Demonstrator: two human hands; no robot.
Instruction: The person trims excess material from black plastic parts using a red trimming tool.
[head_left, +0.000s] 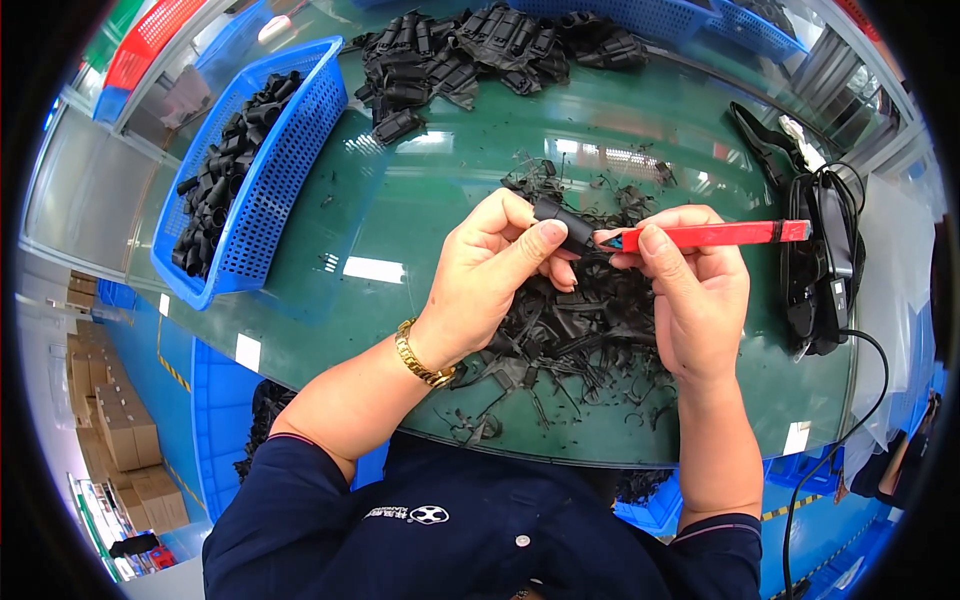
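My left hand (487, 262) pinches a short black plastic tube (563, 225) between thumb and fingers, above the table's middle. A flat red-handled tool (705, 235) with a dark band near its outer end is gripped in my right hand (695, 290). Its working tip points left, against or very close to the tube's right end; my fingers partly hide the tip, and I cannot make out its shape. Below both hands lies a pile of black plastic scraps (590, 325), with thin trimmings scattered around it.
A blue perforated basket (290, 180) full of black tubular parts stands at left. More black parts (430, 60) are heaped at the back of the green table (390, 225). A black corded device (822, 255) lies at right, its cable hanging over the edge. Blue bins stand below.
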